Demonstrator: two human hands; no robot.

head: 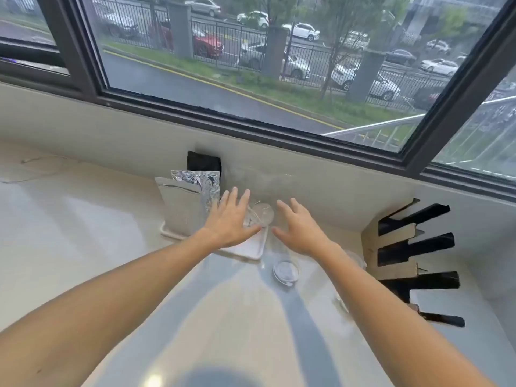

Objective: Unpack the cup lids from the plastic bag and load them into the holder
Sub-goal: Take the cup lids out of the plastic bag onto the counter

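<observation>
Above the tray [252,248], both hands [233,219] spread flat.

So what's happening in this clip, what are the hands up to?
A person at a pale counter under a window is reaching forward with both hands. The left hand and right hand are spread open on either side of a clear plastic bag of cup lids that sits at the end of a white tray; neither grips it yet. One clear round lid lies loose on the counter. The black and tan slotted holder stands to the right.
</observation>
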